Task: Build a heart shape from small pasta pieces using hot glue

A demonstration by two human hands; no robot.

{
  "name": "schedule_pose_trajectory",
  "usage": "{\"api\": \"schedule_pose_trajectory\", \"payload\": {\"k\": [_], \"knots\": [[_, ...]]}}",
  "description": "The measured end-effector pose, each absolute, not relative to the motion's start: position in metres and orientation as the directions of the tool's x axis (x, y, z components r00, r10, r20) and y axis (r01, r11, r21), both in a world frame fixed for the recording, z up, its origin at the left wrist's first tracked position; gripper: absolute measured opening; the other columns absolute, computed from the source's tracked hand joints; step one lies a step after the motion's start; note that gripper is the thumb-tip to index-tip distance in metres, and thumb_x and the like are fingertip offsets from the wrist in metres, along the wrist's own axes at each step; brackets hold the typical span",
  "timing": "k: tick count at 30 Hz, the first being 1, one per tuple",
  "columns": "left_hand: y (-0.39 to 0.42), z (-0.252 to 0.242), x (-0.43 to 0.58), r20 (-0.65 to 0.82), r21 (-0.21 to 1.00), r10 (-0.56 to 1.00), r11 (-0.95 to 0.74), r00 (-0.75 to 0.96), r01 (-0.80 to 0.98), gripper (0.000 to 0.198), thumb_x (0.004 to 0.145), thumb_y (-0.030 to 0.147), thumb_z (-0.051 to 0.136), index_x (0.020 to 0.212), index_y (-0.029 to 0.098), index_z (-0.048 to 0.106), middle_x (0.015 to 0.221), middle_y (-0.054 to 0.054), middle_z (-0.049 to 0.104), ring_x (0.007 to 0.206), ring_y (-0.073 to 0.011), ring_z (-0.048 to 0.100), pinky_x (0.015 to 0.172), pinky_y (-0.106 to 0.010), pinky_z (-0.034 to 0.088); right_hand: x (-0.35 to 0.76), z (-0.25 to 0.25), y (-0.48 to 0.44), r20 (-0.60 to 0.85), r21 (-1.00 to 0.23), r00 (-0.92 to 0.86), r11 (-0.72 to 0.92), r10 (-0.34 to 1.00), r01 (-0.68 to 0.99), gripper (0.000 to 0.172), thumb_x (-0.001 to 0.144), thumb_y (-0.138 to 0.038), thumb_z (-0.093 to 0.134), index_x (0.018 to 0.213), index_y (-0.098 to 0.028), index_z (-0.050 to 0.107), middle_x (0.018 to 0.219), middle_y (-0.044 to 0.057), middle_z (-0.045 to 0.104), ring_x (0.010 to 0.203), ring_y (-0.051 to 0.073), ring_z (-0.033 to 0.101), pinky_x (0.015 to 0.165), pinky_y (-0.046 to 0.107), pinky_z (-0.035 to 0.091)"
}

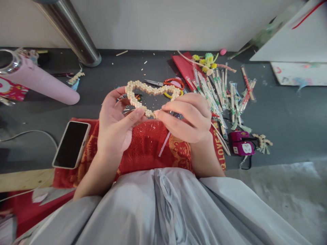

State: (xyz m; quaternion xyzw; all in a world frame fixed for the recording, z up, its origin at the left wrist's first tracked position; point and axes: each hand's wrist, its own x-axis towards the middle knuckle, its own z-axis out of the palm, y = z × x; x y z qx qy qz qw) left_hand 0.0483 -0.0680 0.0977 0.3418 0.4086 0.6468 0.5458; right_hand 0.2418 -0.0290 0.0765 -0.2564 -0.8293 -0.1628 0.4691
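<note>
Both hands hold up a cream-coloured loop of small bead-like pieces [148, 89], bent into an uneven ring above the dark table. My left hand [112, 124] grips its left side, thumb in front and fingers behind. At its right end, my right hand [187, 115] pinches the lower edge between thumb and fingertips. Part of the loop is hidden by the right hand. Behind it lie scissors with orange handles [176, 82], and a yellow handle shows close by. Under my hands is a red towel [145, 146] with small pale scraps and a thin pale stick [165, 144].
Left stand a pink bottle [51, 80], a steel tube [76, 34] and a phone [71, 144]. Several wrapped sticks [217, 92] lie right, near a red packet [182, 69] and a purple box [242, 143]. A white board [293, 37] leans at the back right.
</note>
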Motion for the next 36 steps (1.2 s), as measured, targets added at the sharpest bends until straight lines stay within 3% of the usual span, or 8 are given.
{"api": "schedule_pose_trajectory", "payload": {"k": [5, 10, 15, 19, 22, 26, 31, 36], "knots": [[-0.067, 0.099, 0.053, 0.076, 0.872, 0.969, -0.18, -0.237, -0.455, 0.058, 0.064, 0.019, 0.101, 0.11, 0.025, 0.067, 0.101, 0.001, 0.069, 0.08, -0.0106, 0.069, 0.057, -0.018, 0.063, 0.242, 0.091, -0.025, 0.891, -0.084, -0.348, 0.858, 0.293, 0.507, 0.018, 0.1, -0.033, 0.068, 0.118, -0.029, 0.068, 0.104, 0.003, 0.075, 0.098, 0.021, 0.071, 0.088, 0.041, 0.062], [-0.07, 0.101, 0.056, 0.171, 0.856, 0.948, -0.278, -0.269, -0.435, 0.056, 0.068, 0.013, 0.097, 0.112, 0.029, 0.066, 0.102, 0.004, 0.067, 0.079, -0.0091, 0.067, 0.067, -0.025, 0.069, 0.241, 0.089, -0.026, 0.889, -0.275, -0.233, 0.865, 0.395, 0.42, 0.045, 0.099, -0.054, 0.064, 0.129, -0.021, 0.062, 0.11, 0.011, 0.073, 0.103, 0.025, 0.07, 0.095, 0.046, 0.061], [-0.07, 0.101, 0.058, 0.219, 0.852, 0.925, -0.337, -0.311, -0.401, 0.059, 0.066, 0.013, 0.098, 0.112, 0.03, 0.064, 0.098, 0.005, 0.064, 0.078, -0.0072, 0.062, 0.067, -0.019, 0.064, 0.24, 0.066, -0.032, 0.573, -0.723, -0.19, 0.602, 0.797, 0.339, 0.053, 0.107, -0.063, 0.039, 0.142, -0.026, 0.053, 0.115, 0.009, 0.069, 0.1, 0.022, 0.07, 0.085, 0.039, 0.062], [-0.066, 0.097, 0.055, 0.319, 0.862, 0.887, -0.418, -0.334, -0.286, 0.064, 0.067, 0.019, 0.099, 0.117, 0.03, 0.06, 0.104, 0.003, 0.061, 0.093, -0.0095, 0.061, 0.078, -0.02, 0.059, 0.236, 0.063, -0.027, 0.269, -0.951, -0.333, 0.304, 0.904, 0.057, 0.06, 0.103, -0.073, 0.04, 0.13, -0.024, 0.061, 0.099, 0.004, 0.074, 0.085, 0.016, 0.073, 0.069, 0.029, 0.06], [-0.064, 0.094, 0.054, 0.395, 0.85, 0.858, -0.477, -0.328, -0.223, 0.065, 0.069, 0.024, 0.098, 0.121, 0.031, 0.058, 0.109, 0.002, 0.058, 0.098, -0.0109, 0.06, 0.083, -0.021, 0.059, 0.23, 0.066, -0.022, 0.178, -0.984, -0.363, 0.155, 0.915, -0.093, 0.059, 0.093, -0.076, 0.06, 0.121, -0.025, 0.062, 0.096, 0.002, 0.074, 0.08, 0.015, 0.075, 0.064, 0.027, 0.061], [-0.065, 0.094, 0.054, 0.425, 0.853, 0.843, -0.495, -0.331, -0.167, 0.066, 0.07, 0.022, 0.097, 0.121, 0.031, 0.056, 0.114, 0.001, 0.056, 0.102, -0.0106, 0.059, 0.085, -0.019, 0.058, 0.225, 0.066, -0.021, 0.194, -0.98, -0.308, 0.169, 0.931, -0.107, 0.063, 0.083, -0.075, 0.074, 0.122, -0.028, 0.06, 0.102, 0.002, 0.072, 0.088, 0.017, 0.076, 0.074, 0.032, 0.066], [-0.066, 0.097, 0.053, 0.425, 0.848, 0.853, -0.492, -0.303, -0.197, 0.062, 0.076, 0.019, 0.094, 0.122, 0.033, 0.055, 0.114, 0.002, 0.057, 0.099, -0.0087, 0.063, 0.085, -0.019, 0.058, 0.224, 0.072, -0.021, 0.181, -0.983, -0.31, 0.168, 0.933, -0.069, 0.062, 0.082, -0.069, 0.078, 0.124, -0.028, 0.058, 0.105, 0.001, 0.072, 0.088, 0.017, 0.076, 0.076, 0.032, 0.068], [-0.066, 0.1, 0.054, 0.406, 0.863, 0.853, -0.476, -0.328, -0.168, 0.071, 0.067, 0.023, 0.1, 0.121, 0.033, 0.054, 0.114, 0.003, 0.056, 0.098, -0.009, 0.066, 0.087, -0.022, 0.062, 0.22, 0.077, -0.019, 0.224, -0.974, -0.27, 0.215, 0.936, -0.066, 0.053, 0.086, -0.061, 0.078, 0.12, -0.028, 0.056, 0.099, -0.001, 0.072, 0.086, 0.016, 0.076, 0.077, 0.034, 0.069]]}}
